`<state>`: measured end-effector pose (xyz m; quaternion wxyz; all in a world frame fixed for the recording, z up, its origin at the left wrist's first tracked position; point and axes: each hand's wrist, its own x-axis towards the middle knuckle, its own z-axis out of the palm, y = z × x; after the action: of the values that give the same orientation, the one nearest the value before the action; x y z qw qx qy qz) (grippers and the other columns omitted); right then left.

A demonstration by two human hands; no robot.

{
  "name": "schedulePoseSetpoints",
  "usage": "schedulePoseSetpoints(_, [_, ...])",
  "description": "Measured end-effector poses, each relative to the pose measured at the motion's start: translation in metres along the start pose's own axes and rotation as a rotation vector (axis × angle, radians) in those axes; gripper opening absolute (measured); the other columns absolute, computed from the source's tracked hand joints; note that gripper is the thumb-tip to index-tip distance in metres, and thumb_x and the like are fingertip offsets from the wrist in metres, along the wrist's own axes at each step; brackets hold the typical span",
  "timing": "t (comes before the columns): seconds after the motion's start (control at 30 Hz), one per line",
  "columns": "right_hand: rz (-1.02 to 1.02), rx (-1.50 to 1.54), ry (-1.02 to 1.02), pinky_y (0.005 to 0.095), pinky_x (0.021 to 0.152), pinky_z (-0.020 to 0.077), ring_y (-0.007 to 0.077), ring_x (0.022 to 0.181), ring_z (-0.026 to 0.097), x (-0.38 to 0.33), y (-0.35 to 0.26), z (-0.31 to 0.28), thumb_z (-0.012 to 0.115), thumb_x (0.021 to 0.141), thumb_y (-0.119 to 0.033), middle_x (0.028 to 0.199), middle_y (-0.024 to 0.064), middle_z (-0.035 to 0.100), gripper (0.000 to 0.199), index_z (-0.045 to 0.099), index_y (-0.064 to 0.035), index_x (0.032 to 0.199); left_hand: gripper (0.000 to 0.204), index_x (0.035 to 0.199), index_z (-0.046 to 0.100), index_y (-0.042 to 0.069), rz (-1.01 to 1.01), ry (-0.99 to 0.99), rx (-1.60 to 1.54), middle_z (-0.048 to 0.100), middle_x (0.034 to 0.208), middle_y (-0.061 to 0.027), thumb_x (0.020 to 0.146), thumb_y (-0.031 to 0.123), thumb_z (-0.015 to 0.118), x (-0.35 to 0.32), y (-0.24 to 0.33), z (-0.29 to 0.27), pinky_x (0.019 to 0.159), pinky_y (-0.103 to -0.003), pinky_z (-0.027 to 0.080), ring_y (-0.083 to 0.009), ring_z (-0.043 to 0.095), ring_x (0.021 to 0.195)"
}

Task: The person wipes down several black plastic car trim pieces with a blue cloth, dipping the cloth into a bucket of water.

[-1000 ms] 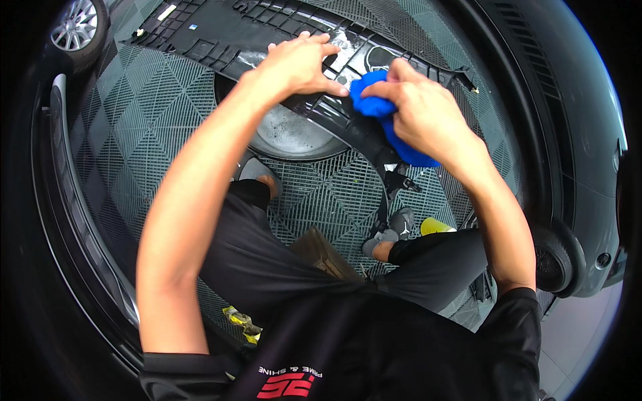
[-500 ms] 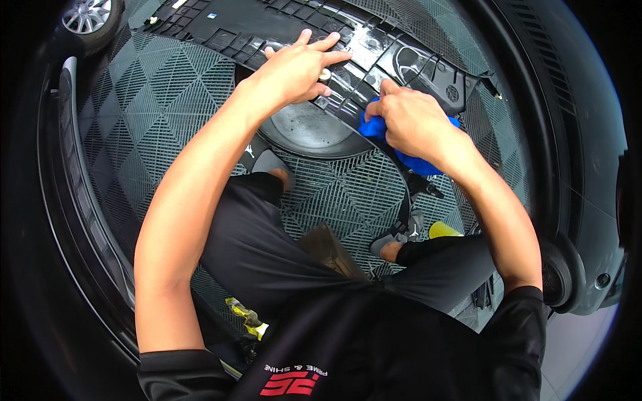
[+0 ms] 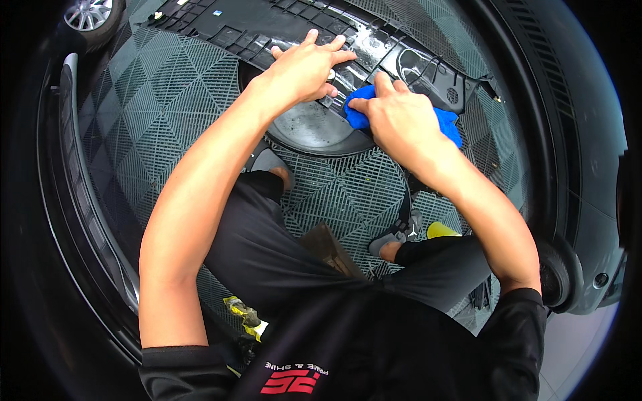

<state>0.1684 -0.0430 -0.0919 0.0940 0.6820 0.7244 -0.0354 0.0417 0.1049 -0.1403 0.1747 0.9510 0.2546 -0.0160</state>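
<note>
A long black plastic car trim panel (image 3: pixel 254 23) with ribs, slots and a speaker-like grille lies across the far side. Glossy, wet-looking patches show near its middle. My left hand (image 3: pixel 304 70) rests on it with fingers spread, pressing flat near the near edge. In my right hand (image 3: pixel 401 117) a blue cloth (image 3: pixel 361 107) is bunched under the fingers against the panel's near edge. Part of the cloth hangs out on the right of the hand. Beneath the panel stands a round black-rimmed bucket or tub (image 3: pixel 314 130), partly hidden.
Grey interlocking grid tiles (image 3: pixel 160 120) cover the floor. A car wheel (image 3: pixel 90 17) stands at far left, dark car bodywork (image 3: pixel 588 134) at right. A yellow object (image 3: pixel 441 230) lies by my right shoe (image 3: pixel 391 237). A crumpled yellow packet (image 3: pixel 247 317) lies at lower left.
My right hand has moved the blue cloth up and left along the panel, nearer my left hand. The left hand has shifted slightly right.
</note>
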Motion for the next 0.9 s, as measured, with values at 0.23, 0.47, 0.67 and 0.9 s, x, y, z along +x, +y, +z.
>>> schedulePoseSetpoints(0.23, [0.181, 0.166, -0.022, 0.0435, 0.084, 0.0563, 0.0333, 0.1, 0.067, 0.006, 0.018, -0.028, 0.062, 0.082, -0.01, 0.112, 0.0184, 0.061, 0.034, 0.074, -0.0173, 0.113, 0.076, 0.145, 0.046, 0.03, 0.004, 0.001, -0.019, 0.03, 0.16, -0.0011, 0.077, 0.023, 0.08, -0.001, 0.0, -0.002, 0.101, -0.081, 0.03, -0.0429, 0.026, 0.146])
schedulePoseSetpoints(0.47, [-0.061, 0.135, -0.248, 0.0428, 0.092, 0.0527, 0.033, 0.102, 0.067, 0.001, 0.03, -0.015, 0.062, 0.082, -0.007, 0.117, 0.0158, 0.06, 0.045, 0.071, -0.0256, 0.122, 0.077, 0.147, 0.044, 0.032, -0.035, -0.005, -0.035, 0.028, 0.161, -0.0001, 0.079, 0.024, 0.079, -0.003, -0.001, 0.001, 0.104, -0.08, 0.026, -0.0403, 0.023, 0.147])
schedulePoseSetpoints(0.67, [0.022, 0.234, -0.16, 0.0429, 0.091, 0.0526, 0.0329, 0.104, 0.066, 0.005, 0.035, -0.011, 0.063, 0.081, -0.008, 0.116, 0.015, 0.062, 0.035, 0.074, -0.018, 0.113, 0.076, 0.147, 0.045, 0.032, -0.051, -0.026, -0.033, 0.028, 0.161, -0.0002, 0.079, 0.023, 0.079, -0.004, 0.007, -0.006, 0.104, -0.08, 0.025, -0.0396, 0.023, 0.148])
schedulePoseSetpoints(0.9, [-0.033, 0.122, -0.272, 0.0406, 0.089, 0.0526, 0.0303, 0.101, 0.065, 0.0, 0.05, -0.015, 0.062, 0.076, -0.001, 0.107, 0.0106, 0.061, 0.039, 0.076, -0.0203, 0.107, 0.077, 0.146, 0.046, 0.031, -0.057, -0.029, -0.046, 0.029, 0.161, -0.0012, 0.077, 0.021, 0.08, -0.005, 0.002, -0.002, 0.106, -0.079, 0.025, -0.0395, 0.021, 0.148])
